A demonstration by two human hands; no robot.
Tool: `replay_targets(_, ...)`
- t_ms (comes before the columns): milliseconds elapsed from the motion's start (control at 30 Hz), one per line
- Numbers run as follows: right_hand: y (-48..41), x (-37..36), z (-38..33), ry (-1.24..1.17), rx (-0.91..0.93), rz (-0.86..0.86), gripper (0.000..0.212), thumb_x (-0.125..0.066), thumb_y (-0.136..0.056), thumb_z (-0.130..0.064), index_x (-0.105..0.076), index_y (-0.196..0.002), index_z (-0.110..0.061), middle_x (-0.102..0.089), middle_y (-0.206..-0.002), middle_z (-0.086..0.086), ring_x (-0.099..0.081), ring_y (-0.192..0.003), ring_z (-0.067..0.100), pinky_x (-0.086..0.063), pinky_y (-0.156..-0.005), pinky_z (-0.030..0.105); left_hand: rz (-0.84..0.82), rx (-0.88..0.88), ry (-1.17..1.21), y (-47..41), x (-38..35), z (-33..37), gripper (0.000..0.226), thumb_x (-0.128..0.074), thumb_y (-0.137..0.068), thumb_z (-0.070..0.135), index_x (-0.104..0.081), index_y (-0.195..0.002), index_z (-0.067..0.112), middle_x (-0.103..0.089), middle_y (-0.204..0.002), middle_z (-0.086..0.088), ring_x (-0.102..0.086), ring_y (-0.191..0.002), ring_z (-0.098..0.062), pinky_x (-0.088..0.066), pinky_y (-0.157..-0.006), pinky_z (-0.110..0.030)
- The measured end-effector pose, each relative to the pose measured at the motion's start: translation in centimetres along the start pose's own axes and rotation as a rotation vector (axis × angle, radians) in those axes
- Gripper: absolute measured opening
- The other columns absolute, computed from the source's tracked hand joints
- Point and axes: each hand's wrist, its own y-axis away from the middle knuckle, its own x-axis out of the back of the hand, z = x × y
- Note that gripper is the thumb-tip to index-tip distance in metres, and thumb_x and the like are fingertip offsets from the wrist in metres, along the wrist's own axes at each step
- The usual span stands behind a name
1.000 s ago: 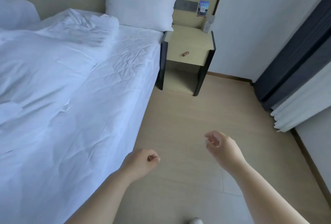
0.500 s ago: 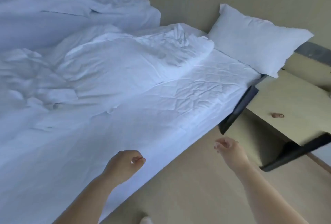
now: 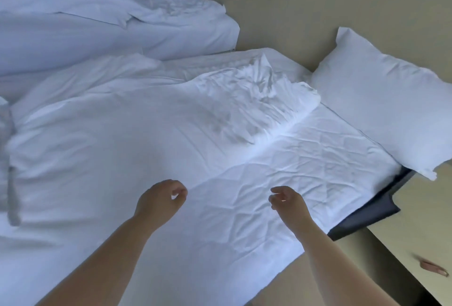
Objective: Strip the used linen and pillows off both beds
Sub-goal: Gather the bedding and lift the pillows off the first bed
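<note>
Fingers (image 3: 180, 187) of the left hand (image 3: 160, 199) are curled in loosely, and the thumb tip comes close to the first finger with a little gap of white showing between them. They pinch nothing. Fingers (image 3: 277, 190) of the right hand (image 3: 289, 204) are bent loosely too, a bit apart from each other, and they hold nothing. Both hands hang just over the near bed, side by side but not touching. Right under the fingers and between the two hands lies the wrinkled white sheet (image 3: 305, 166), which is on the mattress. Just past the left fingers the puffy white blanket (image 3: 137, 129) begins, and its bunched-up corner (image 3: 264, 95) lies farther ahead, past both sets of fingers. Far ahead and to the right of the right fingers the white pillow (image 3: 381, 110) leans on the tan wall (image 3: 293, 12) at the top of the bed. Well beyond the left fingers is the other bed, with a messy heap of white linen (image 3: 102, 24) on it. To the right of the right fingers stands the bedside table (image 3: 420, 227), with a small brown handle (image 3: 431, 267) and a dark side (image 3: 367, 212) just beside the mattress. Below the right wrist a bit of floor (image 3: 281, 288) shows.
</note>
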Motion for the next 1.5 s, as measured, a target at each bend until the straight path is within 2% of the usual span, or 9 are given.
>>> replay_targets(333, -24.8, 8.1, -2.1, -0.316, 0.015, -0.055, 0.015, -0.053, -0.089, -0.002, -0.053, -0.1, -0.012, -0.057, -0.081, 0.008, -0.055, -0.066, 0.014, -0.04, -0.06, 0.024, 0.246, 0.282, 0.219, -16.4, -5.1, 8.0, 0.025, -0.06, -0.086, 0.013, -0.055, -0.071, 0.033, -0.06, -0.077, 0.014, -0.057, -0.083, -0.013, -0.039, -0.08, -0.024)
replay_targets(600, -40.2, 14.3, -2.5, -0.309, -0.041, -0.207, 0.018, -0.053, -0.089, -0.001, -0.054, -0.104, -0.011, -0.057, -0.09, 0.011, -0.055, -0.068, 0.015, -0.044, -0.062, 0.024, 0.361, 0.484, 0.457, -27.5, -11.7, 16.7, 0.033, -0.062, -0.083, 0.004, -0.057, -0.067, 0.032, -0.062, -0.058, 0.026, -0.053, -0.059, 0.023, -0.038, -0.06, 0.004)
replay_targets(767, -46.7, 15.9, -0.8, -0.323, -0.126, -0.185, 0.025, -0.052, -0.089, -0.003, -0.053, -0.114, -0.008, -0.056, -0.096, 0.01, -0.055, -0.071, 0.016, -0.047, -0.066, 0.026, 0.416, 0.571, 0.501, -32.2, -14.3, 18.7, 0.019, -0.062, -0.084, 0.003, -0.062, -0.077, 0.021, -0.058, -0.077, 0.016, -0.058, -0.072, -0.005, -0.036, -0.057, 0.006)
replay_targets(867, -50.3, 16.8, 0.3, -0.288, -0.158, -0.118, 0.039, -0.058, -0.089, -0.012, -0.048, -0.125, -0.004, -0.052, -0.109, 0.009, -0.053, -0.092, 0.023, -0.047, -0.091, 0.04, 0.442, 0.588, 0.477, -34.5, -16.1, 19.6, 0.021, -0.064, -0.083, 0.007, -0.06, -0.077, 0.026, -0.06, -0.082, 0.014, -0.057, -0.09, -0.018, -0.038, -0.069, -0.001)
replay_targets(933, -52.5, 17.7, 0.9, -0.295, -0.219, -0.059, 0.055, -0.061, -0.087, -0.021, -0.038, -0.136, -0.008, -0.045, -0.119, 0.006, -0.049, -0.11, 0.024, -0.038, -0.104, 0.041, 0.405, 0.613, 0.405, -35.7, -17.4, 20.2, 0.017, -0.065, -0.083, 0.012, -0.063, -0.099, 0.02, -0.062, -0.104, 0.006, -0.053, -0.112, -0.02, -0.034, -0.09, -0.016)
replay_targets(1000, -54.6, 18.4, 1.3, -0.356, -0.315, -0.052, 0.071, -0.062, -0.087, -0.029, -0.023, -0.144, -0.014, -0.039, -0.135, 0.008, -0.042, -0.124, 0.025, -0.031, -0.109, 0.04, 0.311, 0.624, 0.211, -36.6, -18.9, 20.1, 0.045, -0.066, -0.083, 0.022, -0.053, -0.126, 0.017, -0.05, -0.133, 0.0, -0.04, -0.13, -0.02, -0.025, -0.108, -0.03)
replay_targets(1100, -57.6, 18.4, 1.2, -0.494, -0.376, -0.076, 0.08, -0.06, -0.087, -0.028, -0.01, -0.148, -0.014, -0.035, -0.144, 0.011, -0.037, -0.131, 0.026, -0.029, -0.111, 0.039, 0.12, 0.65, -0.087, -37.4, -21.0, 18.8, 0.071, -0.058, -0.085, 0.041, -0.025, -0.145, 0.022, -0.022, -0.153, 0.001, -0.018, -0.142, -0.016, -0.003, -0.116, -0.036)
replay_targets(1400, -63.4, 15.6, -0.2, -0.694, -0.564, 0.177, 0.092, -0.07, -0.076, -0.043, -0.016, -0.144, -0.01, -0.041, -0.14, 0.009, -0.044, -0.126, 0.027, -0.036, -0.102, 0.034, -0.123, 0.686, -0.367, -38.2, -24.1, 16.4, 0.074, -0.036, -0.09, 0.056, 0.008, -0.145, 0.035, 0.007, -0.157, 0.005, 0.008, -0.145, -0.012, 0.002, -0.116, -0.035)
replay_targets(1500, -64.7, 15.4, -0.7, -0.686, -0.583, 0.242, 0.072, -0.07, -0.079, -0.031, -0.034, -0.137, -0.008, -0.05, -0.131, 0.01, -0.051, -0.114, 0.028, -0.04, -0.09, 0.031, -0.143, 0.673, -0.346, -38.2, -23.8, 15.9, 0.074, -0.037, -0.09, 0.056, 0.009, -0.144, 0.036, 0.006, -0.156, 0.007, 0.007, -0.144, -0.01, 0.001, -0.116, -0.032)
